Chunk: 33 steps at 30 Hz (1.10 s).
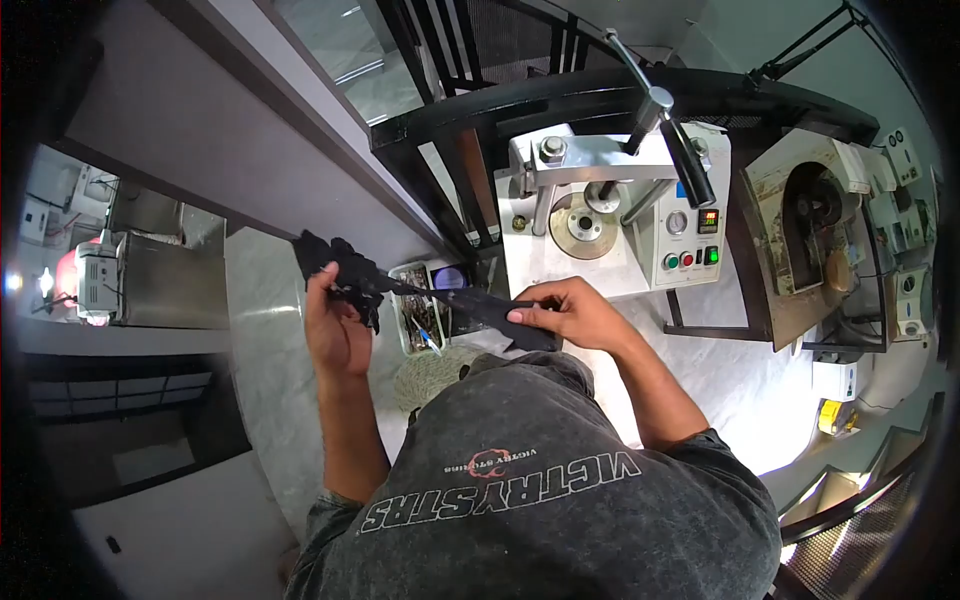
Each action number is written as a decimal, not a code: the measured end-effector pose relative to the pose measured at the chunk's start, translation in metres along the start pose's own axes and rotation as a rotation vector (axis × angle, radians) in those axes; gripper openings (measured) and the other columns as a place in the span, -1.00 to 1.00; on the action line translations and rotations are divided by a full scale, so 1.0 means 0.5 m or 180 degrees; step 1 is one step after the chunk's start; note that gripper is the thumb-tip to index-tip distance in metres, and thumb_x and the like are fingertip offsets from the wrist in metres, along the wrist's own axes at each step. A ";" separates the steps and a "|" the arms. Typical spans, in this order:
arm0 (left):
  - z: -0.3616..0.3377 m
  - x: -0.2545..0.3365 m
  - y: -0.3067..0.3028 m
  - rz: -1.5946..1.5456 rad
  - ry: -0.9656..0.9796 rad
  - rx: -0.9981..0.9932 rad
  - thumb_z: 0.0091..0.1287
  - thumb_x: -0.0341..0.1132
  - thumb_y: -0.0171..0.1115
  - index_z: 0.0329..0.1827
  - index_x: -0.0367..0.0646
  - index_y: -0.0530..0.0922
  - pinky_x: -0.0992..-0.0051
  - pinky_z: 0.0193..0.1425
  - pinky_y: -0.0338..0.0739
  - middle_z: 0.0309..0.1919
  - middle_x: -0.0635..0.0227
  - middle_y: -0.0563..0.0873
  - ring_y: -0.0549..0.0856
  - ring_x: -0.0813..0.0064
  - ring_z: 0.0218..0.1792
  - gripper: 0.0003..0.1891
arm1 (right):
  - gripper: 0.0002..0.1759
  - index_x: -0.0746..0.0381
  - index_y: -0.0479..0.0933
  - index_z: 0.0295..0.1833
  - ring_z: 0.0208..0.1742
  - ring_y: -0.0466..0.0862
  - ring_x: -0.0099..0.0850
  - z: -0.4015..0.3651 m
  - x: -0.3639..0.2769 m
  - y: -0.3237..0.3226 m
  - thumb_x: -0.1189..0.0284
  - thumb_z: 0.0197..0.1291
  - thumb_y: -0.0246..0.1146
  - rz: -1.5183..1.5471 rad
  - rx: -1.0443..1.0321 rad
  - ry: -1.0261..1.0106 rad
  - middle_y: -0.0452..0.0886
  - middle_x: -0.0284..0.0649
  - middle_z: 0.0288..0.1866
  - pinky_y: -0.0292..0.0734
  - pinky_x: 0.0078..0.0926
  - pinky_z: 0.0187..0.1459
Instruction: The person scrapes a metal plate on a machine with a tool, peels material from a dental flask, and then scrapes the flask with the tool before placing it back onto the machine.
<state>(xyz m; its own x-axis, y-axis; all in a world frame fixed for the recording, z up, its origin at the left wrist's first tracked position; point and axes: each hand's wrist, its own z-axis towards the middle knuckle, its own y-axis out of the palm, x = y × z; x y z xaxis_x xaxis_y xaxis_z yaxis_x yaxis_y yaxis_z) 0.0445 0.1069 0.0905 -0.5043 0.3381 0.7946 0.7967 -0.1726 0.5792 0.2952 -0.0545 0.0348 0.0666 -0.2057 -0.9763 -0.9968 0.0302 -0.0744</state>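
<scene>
Just in front of the white press [600, 250], both forearms rise from the grey shirt and bend inward over the pale counter [260, 340]. Left of the press, the left hand [335, 330] is raised with its wrist upright, fingers closed in a fist around a ragged black bundle [335, 262] that sticks out above the knuckles. Directly below the press base, the right hand [575, 315] lies palm down, thumb and fingers pressed together on the end of a black strip [470, 303]. This strip stretches taut from the press side toward the bundle, crossing above a small tray of tools [420, 320].
</scene>
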 end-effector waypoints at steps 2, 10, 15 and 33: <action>-0.003 0.008 0.010 0.0132 -0.0086 -0.0030 0.42 -0.28 0.19 -0.09 -0.15 0.63 0.43 -0.03 0.61 -0.22 0.35 0.76 0.75 0.44 -0.18 -0.83 | -0.71 0.30 0.70 -0.15 -0.44 0.46 -0.65 -0.008 0.001 -0.016 0.25 0.27 0.44 -0.0108 0.0022 0.0159 0.60 -0.41 -0.48 0.37 -0.58 -0.37; 0.005 -0.010 0.016 0.0231 0.0065 -0.0243 0.47 -0.24 0.20 -0.03 -0.16 0.65 0.40 0.04 0.59 -0.14 0.32 0.77 0.74 0.43 -0.11 -0.80 | -0.73 0.28 0.67 -0.18 -0.49 0.48 -0.67 -0.040 0.062 -0.059 0.26 0.32 0.39 0.0040 0.0220 0.0595 0.56 -0.45 -0.50 0.36 -0.63 -0.44; 0.025 -0.058 -0.035 0.0055 -0.0040 -0.0105 0.52 -0.23 0.12 0.02 -0.20 0.64 0.35 0.10 0.58 -0.06 0.27 0.76 0.73 0.38 -0.03 -0.76 | -0.73 0.16 0.68 -0.23 -0.56 0.38 -0.76 -0.083 0.128 -0.101 0.18 0.34 0.37 0.0383 0.0522 0.0957 0.51 -0.56 -0.52 0.25 -0.71 -0.53; -0.008 -0.148 0.104 0.1502 -0.0412 -0.0284 0.42 -0.31 0.29 -0.05 -0.15 0.65 0.44 -0.08 0.62 -0.15 0.37 0.75 0.74 0.53 -0.16 -0.85 | -0.65 0.18 0.61 0.03 -0.46 0.48 -0.46 -0.084 0.084 -0.083 0.23 0.25 0.43 -0.1683 0.2021 0.0296 0.51 -0.26 -0.46 0.41 -0.44 -0.37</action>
<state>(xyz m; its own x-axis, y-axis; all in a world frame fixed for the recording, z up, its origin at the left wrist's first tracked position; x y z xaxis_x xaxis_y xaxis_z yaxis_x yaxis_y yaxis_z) 0.1216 0.0692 0.0626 -0.0454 0.3151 0.9480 0.8937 -0.4112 0.1795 0.3374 -0.1056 0.0054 0.4874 -0.4267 -0.7618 -0.6184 0.4474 -0.6461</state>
